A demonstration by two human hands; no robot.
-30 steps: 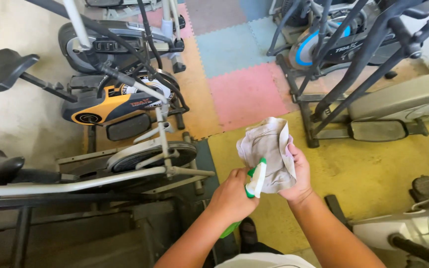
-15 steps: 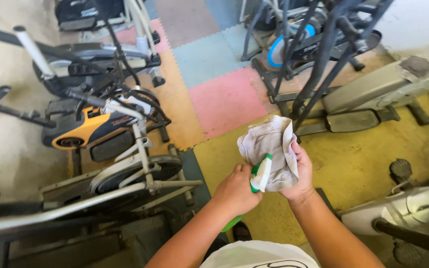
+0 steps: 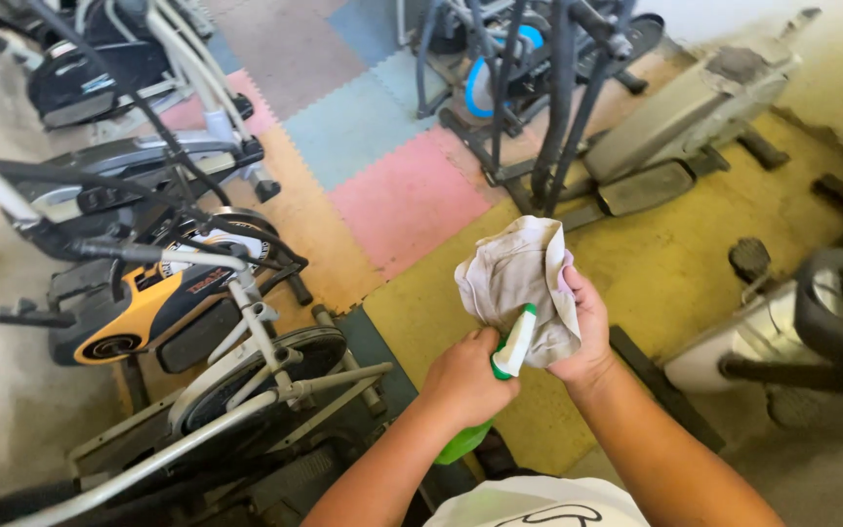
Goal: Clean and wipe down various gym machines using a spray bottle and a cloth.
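My left hand (image 3: 462, 376) grips a green spray bottle (image 3: 465, 441) by its neck; the white and green nozzle (image 3: 516, 344) points up at a crumpled grey cloth (image 3: 514, 273). My right hand (image 3: 587, 332) holds that cloth from the right side, fingers wrapped behind it, right against the nozzle. Both hands are close together in front of my chest, above a yellow floor mat (image 3: 675, 263).
An orange and black exercise bike (image 3: 148, 303) and a grey elliptical frame (image 3: 246, 390) stand to the left. Another elliptical with a blue wheel (image 3: 529, 68) stands ahead, and a white machine (image 3: 782, 332) on the right. Pink (image 3: 412, 200), blue and orange foam tiles cover the floor.
The view has swung a little to the right and forward, so the machines sit lower left. My hands keep the same hold on bottle and cloth.
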